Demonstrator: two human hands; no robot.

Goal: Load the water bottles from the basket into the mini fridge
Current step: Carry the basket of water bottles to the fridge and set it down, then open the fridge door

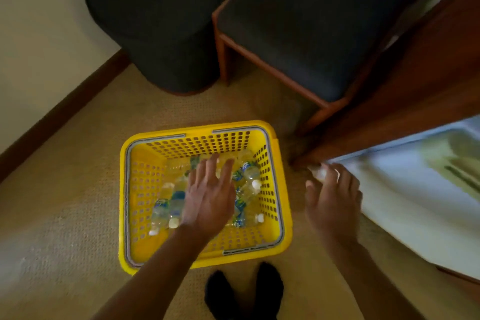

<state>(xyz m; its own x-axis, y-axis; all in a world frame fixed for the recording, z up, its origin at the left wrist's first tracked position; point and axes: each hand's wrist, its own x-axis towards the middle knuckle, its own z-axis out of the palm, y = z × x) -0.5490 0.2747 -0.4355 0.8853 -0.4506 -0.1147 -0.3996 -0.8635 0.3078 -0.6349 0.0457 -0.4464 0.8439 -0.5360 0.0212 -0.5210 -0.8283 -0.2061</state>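
Observation:
A yellow perforated basket (270,189) stands on the carpet and holds several clear water bottles (250,175) with blue-green labels and white caps. My left hand (207,197) hovers inside the basket over the bottles, fingers spread, holding nothing. To the right of the basket, my right hand (333,200) is wrapped around a small water bottle (318,171) whose end pokes out past my fingers. The open mini fridge door (415,189), white on its inner side, fills the right edge.
A dark round bin (161,23) stands at the back by the wall. A wooden chair with a dark cushion (298,21) sits behind the basket. A brown wooden cabinet side (415,86) rises on the right. My two dark-socked feet (244,293) stand in front of the basket.

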